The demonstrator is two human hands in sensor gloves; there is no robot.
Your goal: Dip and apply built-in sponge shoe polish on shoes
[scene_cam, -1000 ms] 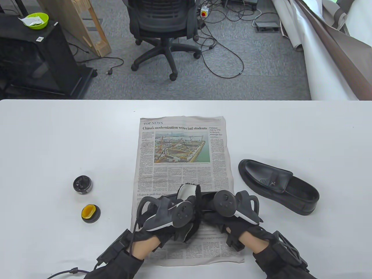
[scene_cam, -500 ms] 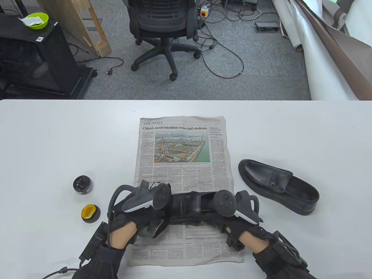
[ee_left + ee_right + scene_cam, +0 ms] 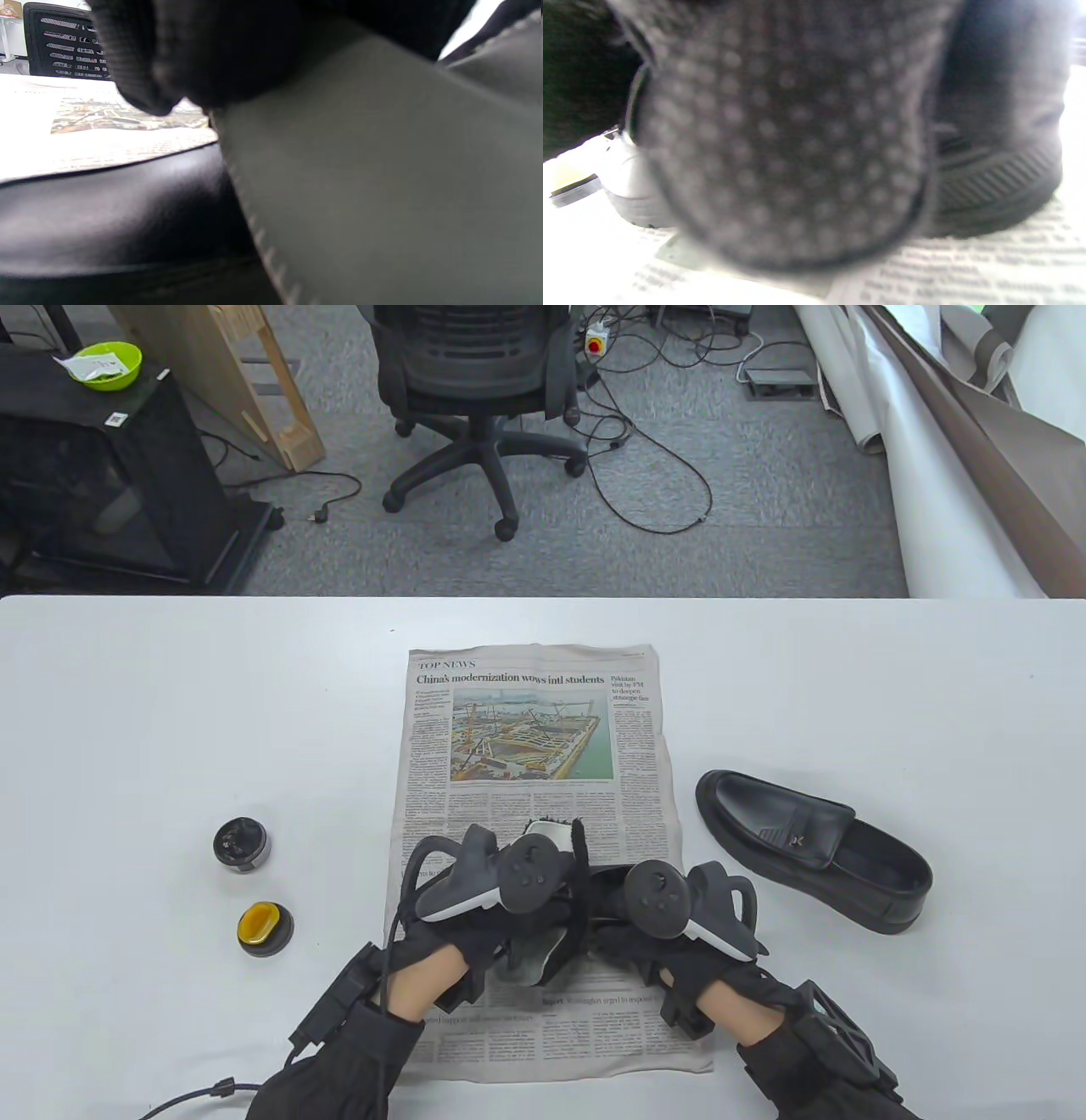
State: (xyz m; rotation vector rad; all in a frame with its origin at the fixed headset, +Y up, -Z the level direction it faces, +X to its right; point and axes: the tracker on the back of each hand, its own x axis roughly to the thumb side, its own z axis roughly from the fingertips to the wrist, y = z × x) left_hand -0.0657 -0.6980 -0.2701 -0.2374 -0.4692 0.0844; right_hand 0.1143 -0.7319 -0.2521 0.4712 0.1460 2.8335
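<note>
Shoe (image 3: 607, 891) on the newspaper (image 3: 534, 780), at six o'clock on the table, is being buffed: the left hand (image 3: 475, 916) grips a cloth mitt (image 3: 551, 848) over its toe, the right hand (image 3: 670, 925) clamps its heel. Open polish tin (image 3: 242, 844) and sponge lid (image 3: 265, 927) sit at eight o'clock, the second shoe (image 3: 810, 848) at four. Next comes re-dipping, or swapping shoes, I judge. The newspaper reads "TOP NEWS", "China's modernization wows intl students".

Black gloves, black sleeves; grey-white tracker on left hand (image 3: 475, 933), right hand (image 3: 670, 942).
</note>
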